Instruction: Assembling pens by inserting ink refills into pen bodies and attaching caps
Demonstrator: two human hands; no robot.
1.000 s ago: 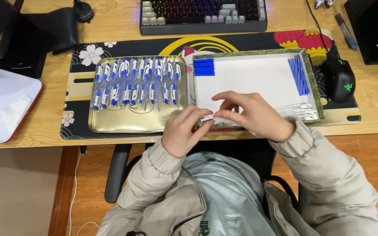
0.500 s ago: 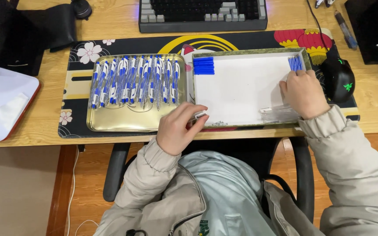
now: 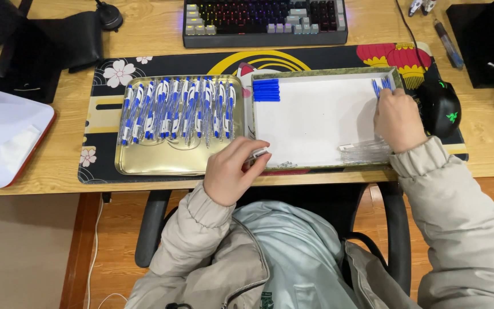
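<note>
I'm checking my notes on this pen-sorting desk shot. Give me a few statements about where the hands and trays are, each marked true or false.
1. The gold tray holds a row of blue and white pens. True.
2. The right hand rests on the keyboard. False: it is inside the white tray, at the blue pieces in its far right corner.
3. The left hand holds a small clear part at the white tray's near left edge. True.
4. The stack of blue caps lies in the gold tray. False: it lies in the white tray's far left corner.
</note>
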